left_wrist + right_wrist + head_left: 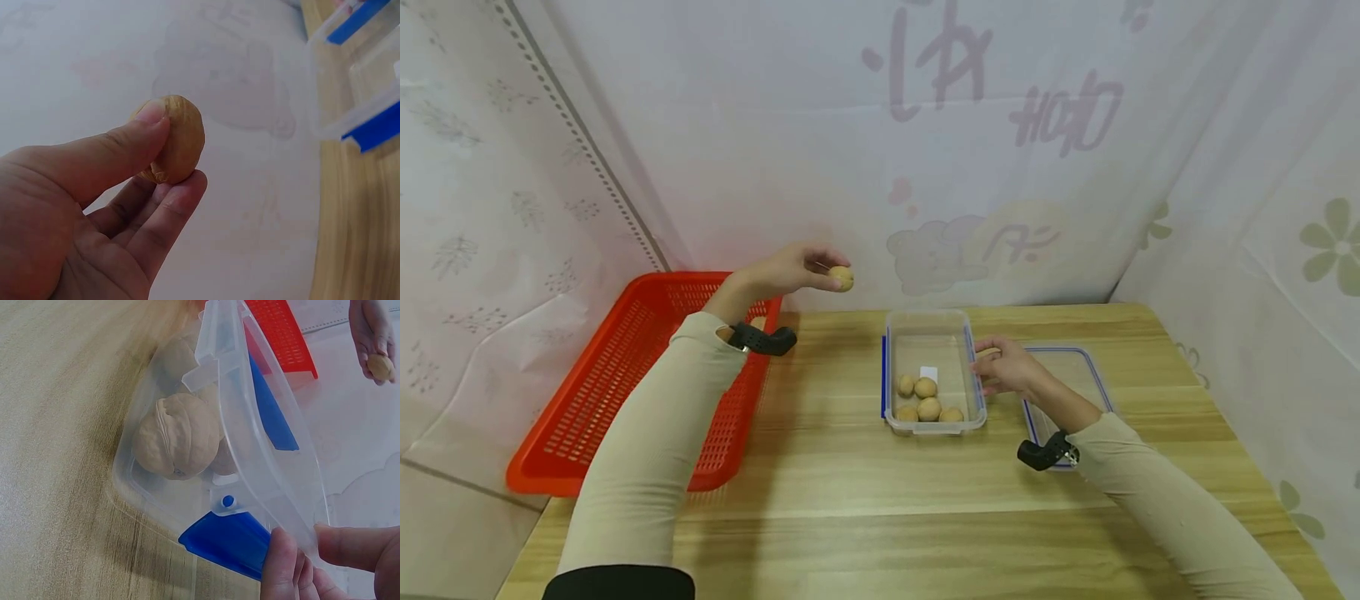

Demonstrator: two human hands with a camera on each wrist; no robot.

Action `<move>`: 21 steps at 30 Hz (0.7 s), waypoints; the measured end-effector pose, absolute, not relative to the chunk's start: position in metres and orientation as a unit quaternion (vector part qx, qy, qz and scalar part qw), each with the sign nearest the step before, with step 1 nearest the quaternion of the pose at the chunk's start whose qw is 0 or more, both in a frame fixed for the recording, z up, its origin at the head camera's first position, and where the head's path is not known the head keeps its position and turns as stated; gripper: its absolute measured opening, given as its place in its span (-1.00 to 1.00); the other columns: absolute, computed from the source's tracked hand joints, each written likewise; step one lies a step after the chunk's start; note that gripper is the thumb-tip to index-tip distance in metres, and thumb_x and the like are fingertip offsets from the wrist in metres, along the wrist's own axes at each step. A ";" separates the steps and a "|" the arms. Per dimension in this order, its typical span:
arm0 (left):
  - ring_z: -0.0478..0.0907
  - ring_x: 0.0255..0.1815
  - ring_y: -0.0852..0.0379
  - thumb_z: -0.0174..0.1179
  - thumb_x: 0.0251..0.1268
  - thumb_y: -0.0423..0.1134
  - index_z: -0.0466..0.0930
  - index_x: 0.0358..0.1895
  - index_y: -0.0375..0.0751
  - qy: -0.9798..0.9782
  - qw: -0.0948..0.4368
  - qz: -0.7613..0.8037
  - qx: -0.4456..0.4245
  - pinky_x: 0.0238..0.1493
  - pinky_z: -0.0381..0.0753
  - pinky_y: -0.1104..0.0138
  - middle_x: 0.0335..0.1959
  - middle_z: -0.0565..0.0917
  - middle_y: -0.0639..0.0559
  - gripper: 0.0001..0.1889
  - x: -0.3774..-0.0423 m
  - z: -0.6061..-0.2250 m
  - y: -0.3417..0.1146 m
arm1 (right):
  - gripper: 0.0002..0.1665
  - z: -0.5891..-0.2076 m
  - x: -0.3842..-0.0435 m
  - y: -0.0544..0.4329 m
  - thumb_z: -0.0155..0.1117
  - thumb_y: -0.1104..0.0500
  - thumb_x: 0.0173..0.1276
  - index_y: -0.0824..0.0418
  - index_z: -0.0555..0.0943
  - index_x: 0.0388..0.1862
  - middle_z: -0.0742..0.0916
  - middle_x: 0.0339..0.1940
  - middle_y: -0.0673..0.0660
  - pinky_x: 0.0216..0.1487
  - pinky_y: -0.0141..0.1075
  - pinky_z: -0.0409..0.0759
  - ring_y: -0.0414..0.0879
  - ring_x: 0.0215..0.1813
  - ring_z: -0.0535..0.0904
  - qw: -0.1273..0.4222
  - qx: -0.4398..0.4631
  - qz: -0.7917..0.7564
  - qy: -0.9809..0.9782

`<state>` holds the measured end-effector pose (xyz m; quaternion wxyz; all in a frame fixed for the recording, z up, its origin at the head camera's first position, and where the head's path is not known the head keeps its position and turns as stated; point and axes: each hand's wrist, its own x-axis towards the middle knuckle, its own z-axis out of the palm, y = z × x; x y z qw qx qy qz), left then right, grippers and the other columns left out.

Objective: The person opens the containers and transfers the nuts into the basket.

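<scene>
My left hand is raised, thumb and fingertips closed on a single walnut; the grip is a light pinch, with the palm free and the nut showing between thumb and fingers. This walnut is in the air, apart from everything but my fingers. To the right of that hand and lower down, on the table, stands a clear plastic box. My right hand is at the box's right side, partly closed, with thumb and fingers pinching its edge near a blue clip.

As I judge it, the work is well under way but unfinished. I count five walnuts in the box, gathered at the end nearer my body beside a small white slip; the end away from me has room. The one in my left hand is not yet in there. Behind my left wrist, in the red basket, one more nut shows in part; my sleeve covers some of the basket, so I cannot tell how many are left. The lid is off, lying flat just beyond my right hand, partly under that forearm.
</scene>
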<state>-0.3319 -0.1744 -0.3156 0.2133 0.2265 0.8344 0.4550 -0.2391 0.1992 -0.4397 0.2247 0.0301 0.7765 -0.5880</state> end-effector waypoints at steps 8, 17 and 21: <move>0.49 0.18 -0.08 0.28 0.45 -0.27 0.49 0.33 -0.28 0.857 0.189 0.439 0.192 0.33 0.39 0.06 0.19 0.55 -0.19 -0.55 -0.328 -0.320 -0.213 | -0.41 -0.440 -0.239 0.199 0.15 0.35 0.53 0.43 0.22 0.44 0.59 0.09 0.41 -0.19 -0.22 0.75 -0.07 -0.17 0.60 0.225 0.034 -0.589 0.776; 0.42 0.28 -0.11 0.27 0.47 -0.20 0.44 0.38 -0.31 0.858 0.175 0.452 0.168 0.42 0.30 -0.08 0.27 0.50 -0.21 -0.49 -0.320 -0.327 -0.248 | -0.39 -0.443 -0.240 0.200 0.16 0.34 0.53 0.43 0.21 0.45 0.58 0.12 0.43 -0.19 -0.23 0.75 -0.06 -0.15 0.61 0.227 0.034 -0.590 0.774; 0.36 0.38 -0.16 0.28 0.46 -0.11 0.40 0.44 -0.26 0.866 0.171 0.448 0.143 0.47 0.23 -0.13 0.33 0.48 -0.22 -0.42 -0.319 -0.333 -0.264 | -0.40 -0.443 -0.241 0.199 0.16 0.34 0.53 0.43 0.22 0.44 0.59 0.09 0.40 -0.19 -0.22 0.75 -0.07 -0.17 0.61 0.225 0.035 -0.590 0.775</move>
